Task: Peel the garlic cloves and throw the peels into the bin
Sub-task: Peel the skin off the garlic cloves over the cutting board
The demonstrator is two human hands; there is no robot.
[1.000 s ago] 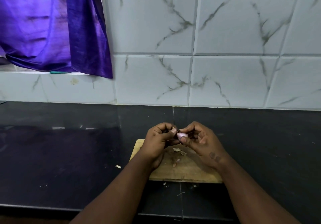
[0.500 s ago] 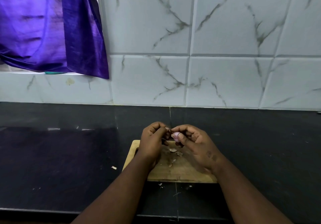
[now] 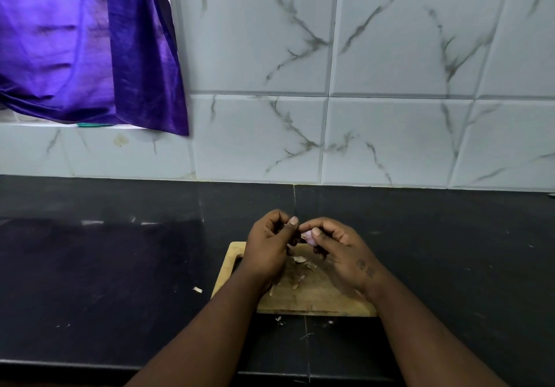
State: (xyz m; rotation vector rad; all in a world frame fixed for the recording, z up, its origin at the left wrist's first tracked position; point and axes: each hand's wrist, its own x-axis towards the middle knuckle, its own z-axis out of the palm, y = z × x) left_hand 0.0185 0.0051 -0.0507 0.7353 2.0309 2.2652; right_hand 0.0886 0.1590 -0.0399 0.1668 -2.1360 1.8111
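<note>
A small pinkish garlic clove (image 3: 308,237) is pinched between the thumb and fingers of my right hand (image 3: 339,251). My left hand (image 3: 268,247) is curled right beside it, thumb and fingertips touching at the clove's left end. Both hands hover over the far half of a wooden cutting board (image 3: 312,299). Several dry garlic peels (image 3: 301,262) lie on the board under the hands. No bin is in view.
The board rests on a black stone counter (image 3: 105,266) backed by white marbled wall tiles (image 3: 390,134). A loose peel (image 3: 197,289) lies left of the board and small scraps (image 3: 278,320) at its near edge. A purple cloth (image 3: 90,47) hangs upper left.
Both hands stay together over the board, fingers working at the clove. The clove has turned slightly in my right hand. The view has shifted a little.
</note>
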